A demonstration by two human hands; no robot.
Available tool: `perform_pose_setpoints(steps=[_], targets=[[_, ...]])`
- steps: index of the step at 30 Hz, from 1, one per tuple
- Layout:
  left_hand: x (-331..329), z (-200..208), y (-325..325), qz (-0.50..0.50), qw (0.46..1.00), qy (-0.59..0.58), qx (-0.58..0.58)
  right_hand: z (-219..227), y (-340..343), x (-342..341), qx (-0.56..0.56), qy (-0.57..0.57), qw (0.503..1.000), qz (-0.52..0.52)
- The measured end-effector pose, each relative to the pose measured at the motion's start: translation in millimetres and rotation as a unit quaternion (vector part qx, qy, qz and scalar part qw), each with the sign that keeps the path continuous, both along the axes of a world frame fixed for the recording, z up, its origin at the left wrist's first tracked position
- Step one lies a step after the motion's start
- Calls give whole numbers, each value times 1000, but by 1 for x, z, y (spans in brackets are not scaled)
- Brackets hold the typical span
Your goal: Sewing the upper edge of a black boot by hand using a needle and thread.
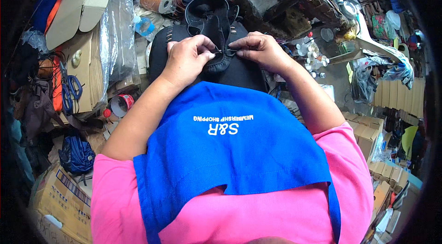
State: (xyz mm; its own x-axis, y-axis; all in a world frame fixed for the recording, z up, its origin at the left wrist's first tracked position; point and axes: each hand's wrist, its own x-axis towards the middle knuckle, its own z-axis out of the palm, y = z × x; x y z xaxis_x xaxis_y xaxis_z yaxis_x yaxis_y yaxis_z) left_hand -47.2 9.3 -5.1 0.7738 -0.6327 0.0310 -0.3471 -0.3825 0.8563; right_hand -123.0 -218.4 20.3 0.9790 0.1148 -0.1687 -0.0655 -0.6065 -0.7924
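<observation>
A black leather shoe (218, 64) lies across my black-clad lap, its open heel end away from me and its toe toward me. Gathered stitching runs round the toe. On the shoe's left side my left hand (189, 55) pinches a thin needle (218, 52) between thumb and forefinger. From the right, my right hand (263, 53) pinches another thin needle (233, 49). Both needle ends meet the shoe near the stitched seam. Any thread is too fine to make out, and the shoe's underside is hidden.
Beyond my knees sits an orange spool of cord (156, 1). Cardboard (83, 4) and clear plastic sheeting (117, 32) stand at the left, near blue-handled scissors (71, 92). Small bottles (315, 57) and a white curved stand (368, 37) are on the right.
</observation>
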Motion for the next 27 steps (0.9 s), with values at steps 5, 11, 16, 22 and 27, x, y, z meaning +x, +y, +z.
perform_pose_setpoints(steps=[5,11,16,22,27], targets=[[0,-2,3,-33,989,-135,41,-1,-3,0,1,-3,1000,18],[-13,7,-10,16,992,-47,118,-14,-1,4,162,114,979,-57],[-13,6,-17,24,991,-7,129,-18,4,10,198,79,975,-58],[-5,9,-20,-17,992,30,123,7,12,30,23,109,994,-10],[2,27,-16,-73,957,-223,170,3,5,34,31,126,991,8]])
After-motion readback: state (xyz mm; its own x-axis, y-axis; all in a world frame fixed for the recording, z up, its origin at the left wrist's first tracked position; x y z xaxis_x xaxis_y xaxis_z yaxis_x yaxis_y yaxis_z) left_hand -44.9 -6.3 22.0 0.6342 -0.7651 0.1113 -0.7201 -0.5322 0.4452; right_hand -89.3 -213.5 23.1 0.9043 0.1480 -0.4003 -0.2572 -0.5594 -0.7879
